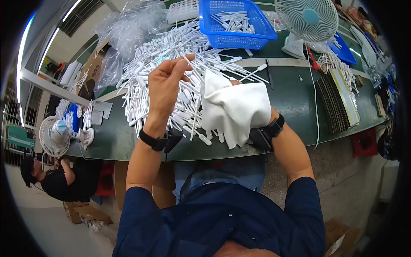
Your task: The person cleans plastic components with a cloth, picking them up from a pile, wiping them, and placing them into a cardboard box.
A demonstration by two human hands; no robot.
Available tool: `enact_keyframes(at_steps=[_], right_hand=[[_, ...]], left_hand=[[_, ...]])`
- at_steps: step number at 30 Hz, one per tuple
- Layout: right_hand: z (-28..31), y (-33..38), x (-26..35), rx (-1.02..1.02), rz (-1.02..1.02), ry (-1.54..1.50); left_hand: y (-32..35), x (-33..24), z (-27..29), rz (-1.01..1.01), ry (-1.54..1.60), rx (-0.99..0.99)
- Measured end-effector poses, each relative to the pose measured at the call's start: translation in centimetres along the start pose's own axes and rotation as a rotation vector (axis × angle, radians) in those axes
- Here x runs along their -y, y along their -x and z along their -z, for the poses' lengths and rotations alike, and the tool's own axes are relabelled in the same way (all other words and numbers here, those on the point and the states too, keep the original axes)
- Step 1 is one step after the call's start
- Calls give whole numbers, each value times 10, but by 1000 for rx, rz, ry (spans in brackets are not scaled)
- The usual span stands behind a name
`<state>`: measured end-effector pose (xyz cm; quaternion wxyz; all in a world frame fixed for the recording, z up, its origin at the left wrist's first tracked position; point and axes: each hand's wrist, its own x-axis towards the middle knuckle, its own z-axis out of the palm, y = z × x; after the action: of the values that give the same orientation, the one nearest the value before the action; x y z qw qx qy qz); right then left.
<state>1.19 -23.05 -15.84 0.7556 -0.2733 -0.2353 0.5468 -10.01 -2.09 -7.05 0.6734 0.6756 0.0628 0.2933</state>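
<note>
My left hand point(165, 88) is raised over a big heap of white plastic sticks point(150, 55), each thin with a wider, flattened end. Thumb and forefinger are pinched together around one thin white stick point(185, 56), its tip poking up past the fingers. A white cloth point(242, 109) hangs draped over my right hand point(235, 82), hiding most of it; a bit of finger shows at the cloth's upper edge. That hand grips the cloth beside the heap. Black straps with dark boxes circle both wrists.
A blue basket point(239, 40) with more sticks stands at the back, beside a white fan point(306, 21). Clear plastic bags point(132, 25) lie back left. Dark strips point(336, 100) are stacked at right, near a white cord point(317, 107). Another person point(60, 175) works at far left by a fan point(55, 135).
</note>
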Motion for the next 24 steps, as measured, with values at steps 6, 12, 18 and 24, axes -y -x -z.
enact_keyframes(at_steps=[6, 12, 18, 24], right_hand=[[6, -1, -1, 115, 134, 577], [1, -4, -4, 79, -23, 300], [-14, 2, 0, 59, 48, 293], [-2, -3, 0, 67, -43, -77]], left_hand=[[-1, 0, 18, -21, 116, -56], [4, 0, 22, 2, 104, -28], [17, 4, 7, 38, 49, 78], [28, 17, -7, 66, -62, 173]])
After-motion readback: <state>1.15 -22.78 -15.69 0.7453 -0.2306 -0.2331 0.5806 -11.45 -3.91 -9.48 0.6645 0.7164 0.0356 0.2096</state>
